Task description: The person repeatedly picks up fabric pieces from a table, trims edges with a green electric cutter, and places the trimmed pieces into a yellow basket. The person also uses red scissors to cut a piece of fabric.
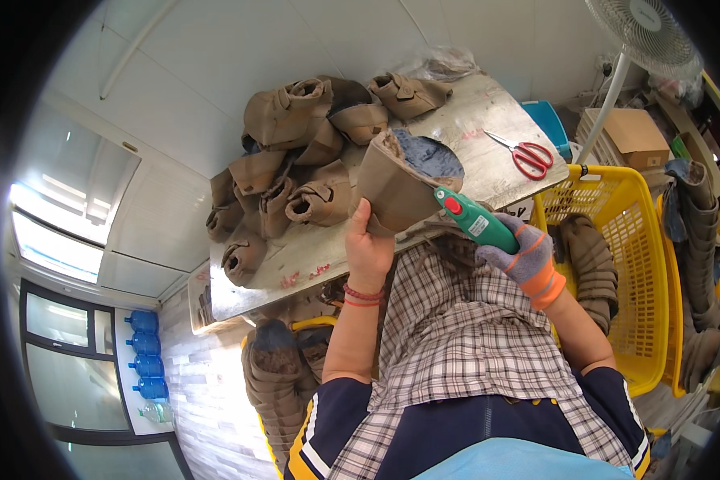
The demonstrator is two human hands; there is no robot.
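Note:
My left hand, bare with a red bracelet, grips a brown shoe upper by its lower left side. Blue-grey fuzzy lining shows in its opening. In my right hand, wearing a grey and orange glove, is a green handheld tool with a red button. Its front end meets the right edge of the upper, or lies just before it; the exact contact is hidden. More brown uppers with fluffy lining lie heaped to the left on the worktable.
Red-handled scissors lie on the table's right side. A yellow basket holding stacked brown pieces stands at my right. More stacked pieces sit below the table at left. A white fan rises at the far right.

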